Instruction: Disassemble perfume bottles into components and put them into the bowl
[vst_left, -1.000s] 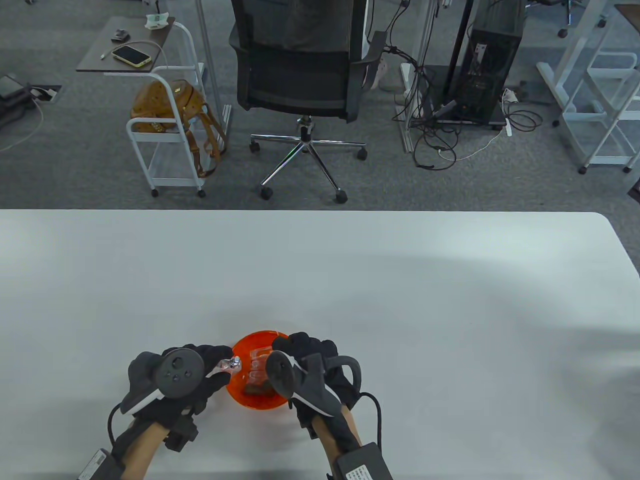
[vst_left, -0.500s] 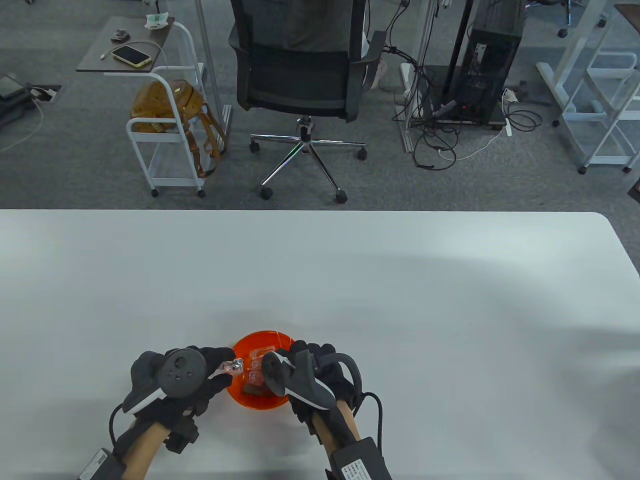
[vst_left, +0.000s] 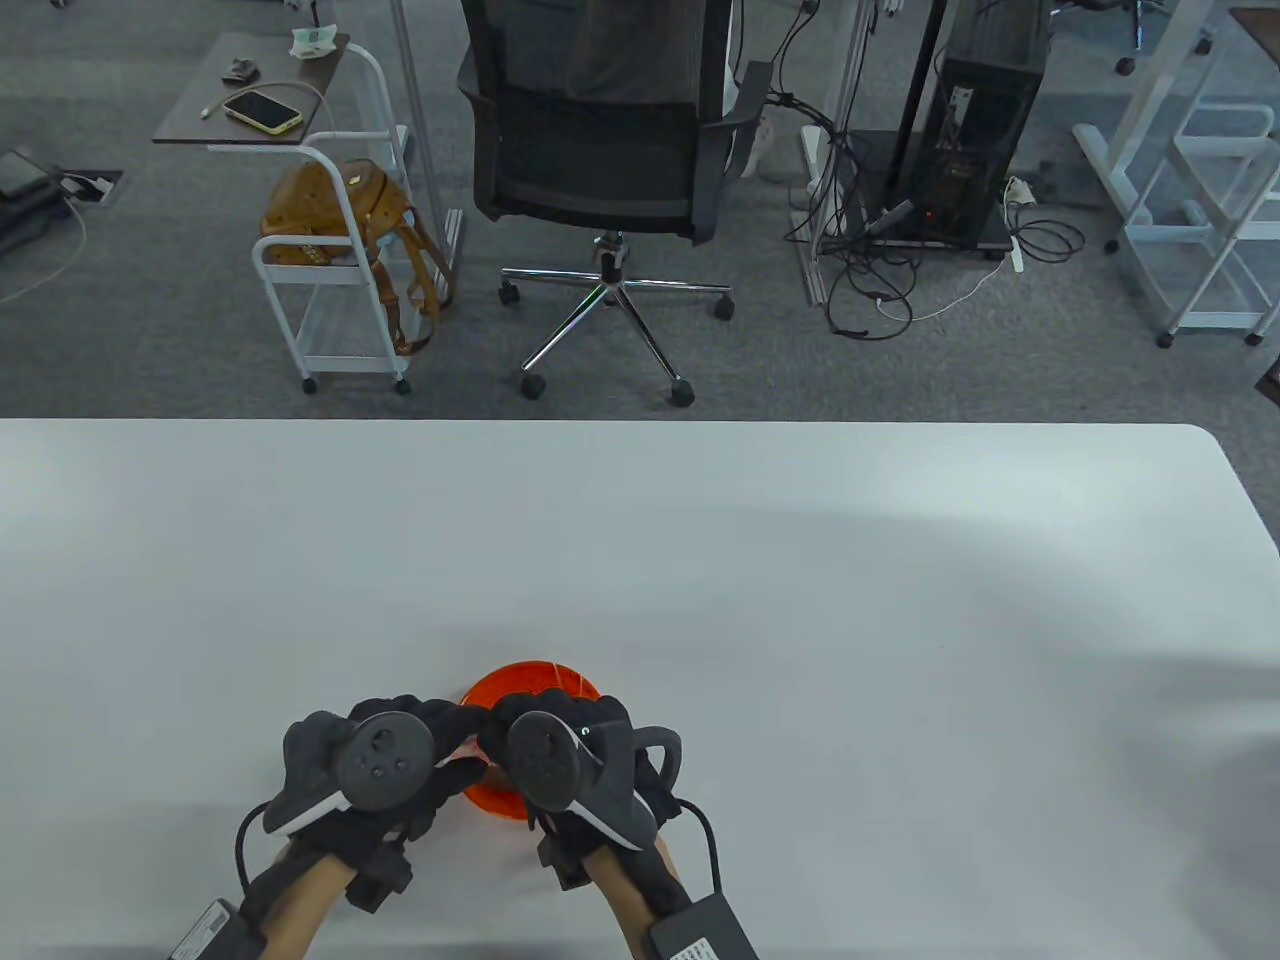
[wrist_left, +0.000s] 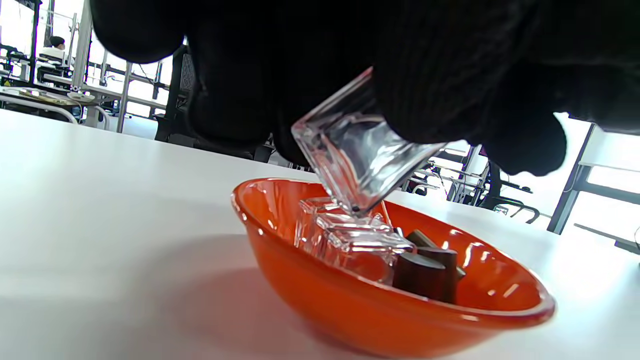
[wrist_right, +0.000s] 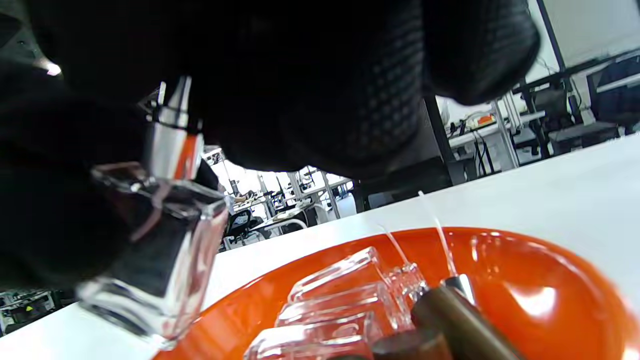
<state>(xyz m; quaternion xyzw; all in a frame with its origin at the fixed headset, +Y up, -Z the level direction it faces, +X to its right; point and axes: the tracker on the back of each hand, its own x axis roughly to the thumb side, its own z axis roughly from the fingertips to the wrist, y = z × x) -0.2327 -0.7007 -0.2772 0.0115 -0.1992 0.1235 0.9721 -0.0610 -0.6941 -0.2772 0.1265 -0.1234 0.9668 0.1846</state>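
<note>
In the table view my two gloved hands meet above the near rim of the orange bowl (vst_left: 535, 680). My left hand (vst_left: 452, 748) grips a clear square perfume bottle (wrist_left: 357, 162), tilted over the bowl (wrist_left: 350, 305). The bottle (wrist_right: 150, 260) carries a silver sprayer (wrist_right: 172, 142), and its top disappears under my right hand's fingers (wrist_right: 310, 90), which close round it. My right hand (vst_left: 498, 735) covers the bottle from above in the table view. Inside the bowl (wrist_right: 525, 280) lie clear glass bottles (wrist_right: 345, 295) and brown caps (wrist_left: 425, 272).
The white table (vst_left: 800, 560) stretches far and wide beyond the bowl. Behind its far edge stand a black office chair (vst_left: 600, 130), a white cart with a brown bag (vst_left: 335, 215) and a computer tower with cables (vst_left: 975, 130).
My right hand has moved left from over the bowl onto the bottle's sprayer. My left hand has shifted slightly right with the bottle, so the hands now touch.
</note>
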